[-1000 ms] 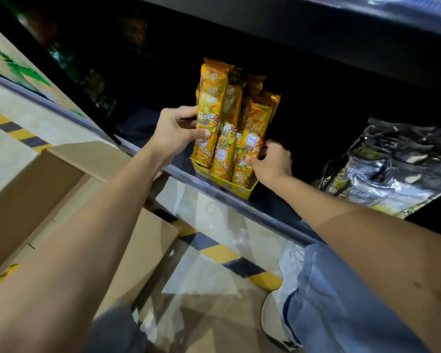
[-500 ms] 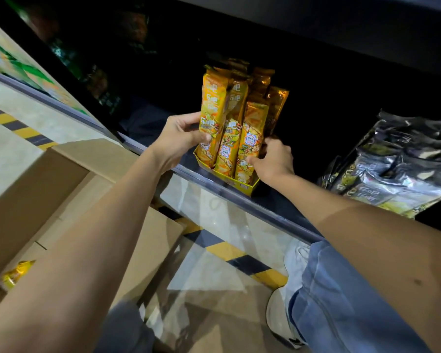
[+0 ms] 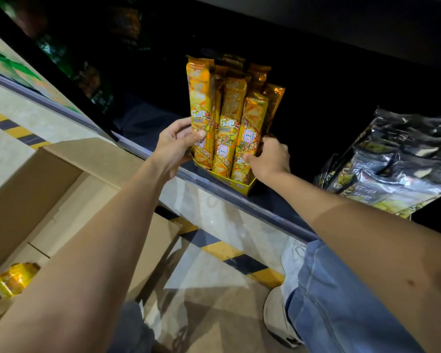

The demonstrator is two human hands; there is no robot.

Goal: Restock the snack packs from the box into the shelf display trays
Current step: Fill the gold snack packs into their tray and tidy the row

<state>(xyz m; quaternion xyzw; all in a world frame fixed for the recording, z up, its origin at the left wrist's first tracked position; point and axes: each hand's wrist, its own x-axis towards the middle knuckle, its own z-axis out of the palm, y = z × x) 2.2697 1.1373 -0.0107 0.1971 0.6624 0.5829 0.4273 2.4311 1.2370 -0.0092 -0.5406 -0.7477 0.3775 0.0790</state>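
Tray: shallow yellow cardboard display tray (image 3: pixel 243 186) on the near edge of the dark shelf (image 3: pixel 278 215); tall orange-yellow foil snack packs (image 3: pixel 229 123) stand upright inside.
Box: brown cardboard box (image 3: pixel 28 189) near left, flaps open; one yellow foil pack (image 3: pixel 14 279) inside.
Left hand (image 3: pixel 175 146): thumb and curled fingers grip the leftmost pack.
Right hand (image 3: pixel 270 159): curled round the rightmost pack, thumb on its front.

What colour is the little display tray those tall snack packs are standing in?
Yellow: the display tray under the snack packs shows best in the head view.
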